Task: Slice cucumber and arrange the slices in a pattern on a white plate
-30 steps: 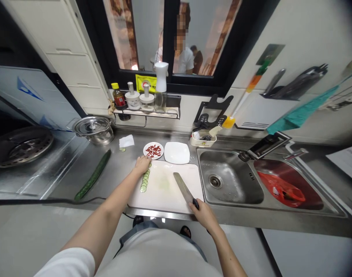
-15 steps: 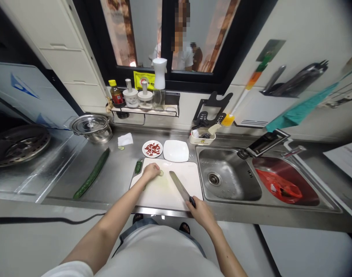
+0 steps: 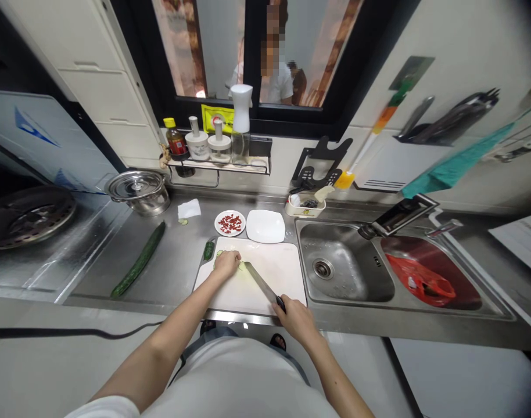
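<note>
My right hand [image 3: 297, 318] is closed round the black handle of a kitchen knife [image 3: 261, 282]. Its blade slants up and left over the white cutting board [image 3: 283, 267], the tip close to my left fingers. My left hand [image 3: 228, 265] is bent over the board, fingers curled down on a pale green cucumber slice [image 3: 241, 266], mostly hidden by the fingertips. More green edges show just behind that hand. At the board's upper left corner lies a short cucumber end [image 3: 209, 250]. A whole cucumber [image 3: 139, 261] rests on the steel counter to the left.
Behind the board stand a plate of chopped red pieces [image 3: 230, 223] and a white square plate [image 3: 265, 226]. A sink [image 3: 348, 264] adjoins on the right, with a red bag [image 3: 422, 281] in its second basin. A lidded pot [image 3: 139, 191] sits back left.
The knife and my right hand have shifted left, bringing the blade tip up to my left fingers. My left hand has moved slightly and now covers more of the cucumber slice.
</note>
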Demonstrator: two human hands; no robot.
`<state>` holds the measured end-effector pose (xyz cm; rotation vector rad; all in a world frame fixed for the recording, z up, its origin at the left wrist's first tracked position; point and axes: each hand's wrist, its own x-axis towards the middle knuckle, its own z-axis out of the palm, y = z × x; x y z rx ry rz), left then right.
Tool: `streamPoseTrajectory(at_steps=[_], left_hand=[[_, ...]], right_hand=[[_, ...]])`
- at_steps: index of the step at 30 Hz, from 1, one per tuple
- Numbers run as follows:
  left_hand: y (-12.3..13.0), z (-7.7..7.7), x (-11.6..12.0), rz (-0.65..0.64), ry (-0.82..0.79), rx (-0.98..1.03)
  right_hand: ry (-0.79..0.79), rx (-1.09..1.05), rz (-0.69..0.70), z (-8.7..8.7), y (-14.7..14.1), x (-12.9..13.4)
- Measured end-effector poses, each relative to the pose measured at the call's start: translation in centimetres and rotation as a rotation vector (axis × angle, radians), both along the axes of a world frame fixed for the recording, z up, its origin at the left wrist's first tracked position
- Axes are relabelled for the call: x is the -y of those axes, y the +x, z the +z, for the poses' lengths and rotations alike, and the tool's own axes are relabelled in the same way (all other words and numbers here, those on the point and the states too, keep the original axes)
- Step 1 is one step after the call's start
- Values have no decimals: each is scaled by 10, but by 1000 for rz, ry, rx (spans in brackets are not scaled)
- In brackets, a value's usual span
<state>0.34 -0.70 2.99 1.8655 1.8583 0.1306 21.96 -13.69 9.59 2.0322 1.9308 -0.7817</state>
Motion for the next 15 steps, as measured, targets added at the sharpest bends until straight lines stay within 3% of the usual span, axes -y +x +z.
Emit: streamPoseTrajectory(at_steps=[15], left_hand=[[0, -9, -10, 15, -14, -42]], right_hand=[[-30, 43, 11, -3, -15, 3]])
